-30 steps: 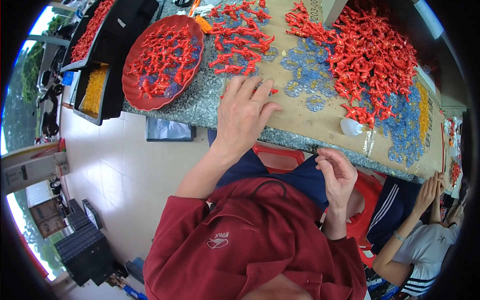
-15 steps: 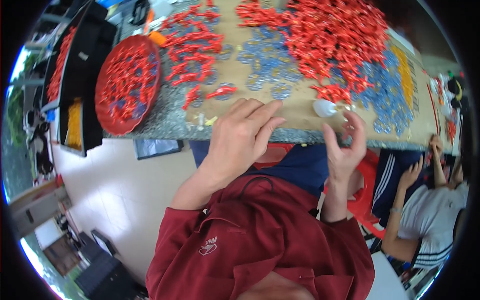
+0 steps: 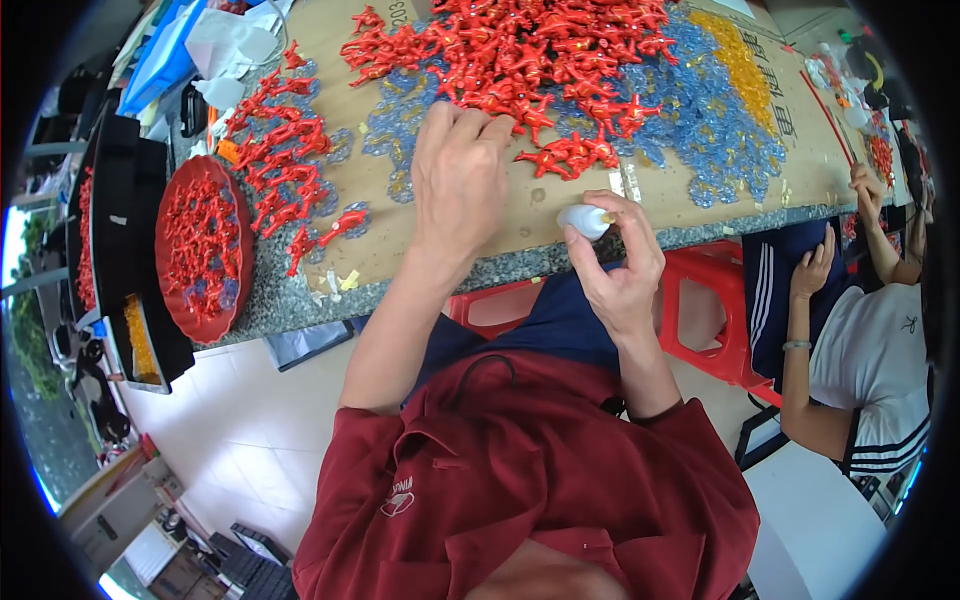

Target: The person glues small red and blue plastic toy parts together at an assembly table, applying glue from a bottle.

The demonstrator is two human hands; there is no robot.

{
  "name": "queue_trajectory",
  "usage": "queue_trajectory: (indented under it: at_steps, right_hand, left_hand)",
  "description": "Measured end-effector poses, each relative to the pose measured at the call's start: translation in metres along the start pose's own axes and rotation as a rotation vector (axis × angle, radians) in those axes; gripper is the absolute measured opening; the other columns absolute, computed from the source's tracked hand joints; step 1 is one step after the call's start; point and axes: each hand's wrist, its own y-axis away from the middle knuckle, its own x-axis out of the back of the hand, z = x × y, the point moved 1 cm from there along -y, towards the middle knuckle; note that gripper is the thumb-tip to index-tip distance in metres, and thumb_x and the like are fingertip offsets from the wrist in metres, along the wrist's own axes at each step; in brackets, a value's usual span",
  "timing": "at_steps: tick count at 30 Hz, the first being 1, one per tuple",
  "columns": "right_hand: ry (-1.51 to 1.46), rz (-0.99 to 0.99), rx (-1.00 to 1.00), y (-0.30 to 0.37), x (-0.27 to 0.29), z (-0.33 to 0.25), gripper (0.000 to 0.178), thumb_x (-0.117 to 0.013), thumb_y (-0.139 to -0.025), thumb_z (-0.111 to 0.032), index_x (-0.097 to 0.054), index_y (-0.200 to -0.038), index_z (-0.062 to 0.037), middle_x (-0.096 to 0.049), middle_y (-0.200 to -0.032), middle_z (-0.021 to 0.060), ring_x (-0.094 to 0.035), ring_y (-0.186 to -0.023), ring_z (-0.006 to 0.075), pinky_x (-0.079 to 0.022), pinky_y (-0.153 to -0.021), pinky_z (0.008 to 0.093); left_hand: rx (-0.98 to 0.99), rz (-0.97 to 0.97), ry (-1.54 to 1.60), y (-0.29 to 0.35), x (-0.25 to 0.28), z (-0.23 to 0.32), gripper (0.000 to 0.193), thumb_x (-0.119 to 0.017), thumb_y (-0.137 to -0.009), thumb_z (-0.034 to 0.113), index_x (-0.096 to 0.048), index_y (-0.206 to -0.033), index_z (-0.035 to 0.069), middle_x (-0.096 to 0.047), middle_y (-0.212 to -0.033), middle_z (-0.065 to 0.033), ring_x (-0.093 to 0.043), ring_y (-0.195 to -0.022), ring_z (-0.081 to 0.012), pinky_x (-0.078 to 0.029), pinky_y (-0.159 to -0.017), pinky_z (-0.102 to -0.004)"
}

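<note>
white bottle (image 3: 582, 221) in curled right hand (image 3: 622, 278)

Right hand (image 3: 622, 282) has got a little white bottle (image 3: 580, 221) near the front edge of the bench (image 3: 268, 302), left hand (image 3: 458, 185) is up by a whole heap of red figures (image 3: 560, 48), pretty full red bowl (image 3: 212, 326) at the left edge.

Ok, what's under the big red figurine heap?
Around the red figurine heap, translucent blue discs and brown cardboard show. Its middle covers whatever lies beneath; the left hand hides part of its edge.
</note>
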Motion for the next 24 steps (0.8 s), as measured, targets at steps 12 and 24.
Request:
queue_trajectory:
  at_steps: [12, 24]
  right_hand:
    - [-0.194, 0.003, -0.152, 0.006, -0.01, 0.02, 0.031, -0.064, -0.073, 0.0, -0.051, -0.101, 0.004, -0.053, -0.1, 0.0122, -0.055, -0.084, 0.0179, -0.045, -0.072, 0.0265]
    - [-0.356, 0.009, -0.372, 0.01, -0.009, 0.011, 0.032, -0.056, -0.083, -0.003, -0.046, -0.113, 0.0015, -0.057, -0.091, 0.0036, -0.053, -0.078, 0.0076, -0.043, -0.069, 0.0202]
  left_hand:
    - [0.136, 0.174, 0.081, 0.005, 0.031, -0.005, 0.012, -0.066, -0.068, 0.005, -0.065, -0.08, 0.002, -0.061, -0.074, -0.0077, -0.053, -0.071, -0.0233, -0.044, -0.063, -0.0321]
    - [-0.157, -0.088, 0.807, 0.021, 0.076, 0.059, 0.024, -0.059, -0.06, -0.006, -0.063, -0.08, 0.007, -0.063, -0.076, -0.0059, -0.062, -0.067, -0.0187, -0.05, -0.058, -0.0271]
